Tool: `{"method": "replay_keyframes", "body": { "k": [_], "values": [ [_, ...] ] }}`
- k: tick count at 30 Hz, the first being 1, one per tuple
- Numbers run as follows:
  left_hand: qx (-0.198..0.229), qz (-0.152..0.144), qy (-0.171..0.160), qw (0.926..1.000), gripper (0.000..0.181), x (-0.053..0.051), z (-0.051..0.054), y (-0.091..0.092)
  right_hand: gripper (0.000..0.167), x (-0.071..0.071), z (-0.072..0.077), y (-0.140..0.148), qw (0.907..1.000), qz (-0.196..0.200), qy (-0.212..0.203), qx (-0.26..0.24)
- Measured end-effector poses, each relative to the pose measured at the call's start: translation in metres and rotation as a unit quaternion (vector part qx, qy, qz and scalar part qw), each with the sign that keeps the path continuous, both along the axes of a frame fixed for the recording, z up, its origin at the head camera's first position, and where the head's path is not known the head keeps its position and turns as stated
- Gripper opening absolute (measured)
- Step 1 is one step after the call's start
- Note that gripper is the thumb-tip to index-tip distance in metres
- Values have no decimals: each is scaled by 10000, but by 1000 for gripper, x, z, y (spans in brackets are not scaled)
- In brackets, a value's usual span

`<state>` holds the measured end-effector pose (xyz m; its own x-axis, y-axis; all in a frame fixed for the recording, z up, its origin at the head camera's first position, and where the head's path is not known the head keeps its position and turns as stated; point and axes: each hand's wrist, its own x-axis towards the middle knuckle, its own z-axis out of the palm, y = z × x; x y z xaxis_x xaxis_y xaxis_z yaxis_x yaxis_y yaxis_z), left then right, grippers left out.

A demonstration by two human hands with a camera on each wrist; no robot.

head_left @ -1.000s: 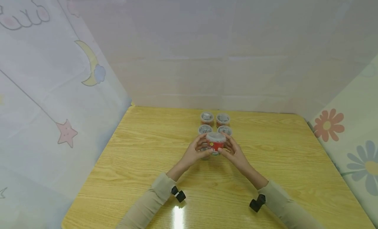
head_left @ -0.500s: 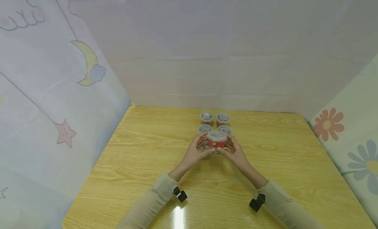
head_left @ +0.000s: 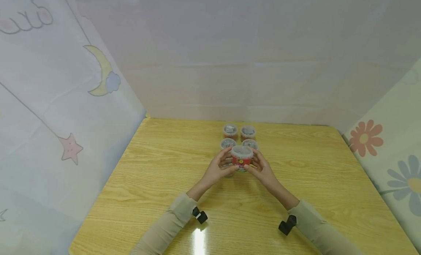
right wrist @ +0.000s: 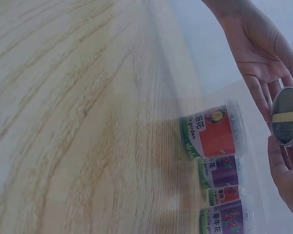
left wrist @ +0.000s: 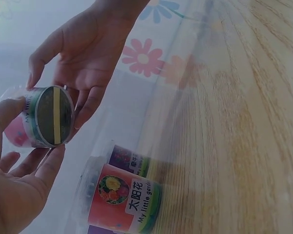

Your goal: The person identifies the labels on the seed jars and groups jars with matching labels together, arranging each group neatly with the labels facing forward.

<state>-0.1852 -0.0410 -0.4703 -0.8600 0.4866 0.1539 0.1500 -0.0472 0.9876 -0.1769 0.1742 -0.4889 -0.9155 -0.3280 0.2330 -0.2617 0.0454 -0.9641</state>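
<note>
A small round plastic cup (head_left: 241,161) with a red label and a clear lid is held above the table between both hands. My left hand (head_left: 216,170) grips its left side and my right hand (head_left: 264,171) its right side, thumbs at the front. In the left wrist view, the cup's base (left wrist: 48,117) shows a pale yellow strip across it. Beneath and behind the hands stand several similar lidded cups, among them a red-labelled cup (left wrist: 124,197) reading "My little garden" and a purple-labelled cup (right wrist: 219,171). One cup (head_left: 228,171) is mostly hidden behind my left hand.
At the back of the wooden table (head_left: 158,182) two cups stand side by side, a left one (head_left: 230,131) and a right one (head_left: 248,133). A pale cloth wall (head_left: 210,83) rises behind the table's far edge, with printed cloth on both sides.
The held cup has risen very slightly and its tilt has shifted, so its label shows differently. Both hands keep their hold; the cups on the table stay put.
</note>
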Motion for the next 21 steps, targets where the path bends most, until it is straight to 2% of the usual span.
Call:
{"method": "replay_keyframes", "body": {
  "k": [11,16,21],
  "values": [
    [68,278,135,9995,69,0,-1,3,59,1,2,2,9995,-292,-79,126],
    [41,315,25,9995,69,1,0,3,51,-1,3,3,9994,-314,96,109],
    [-60,330,-96,9994,70,0,0,3,50,-1,6,3,9992,-391,-40,59]
  ]
}}
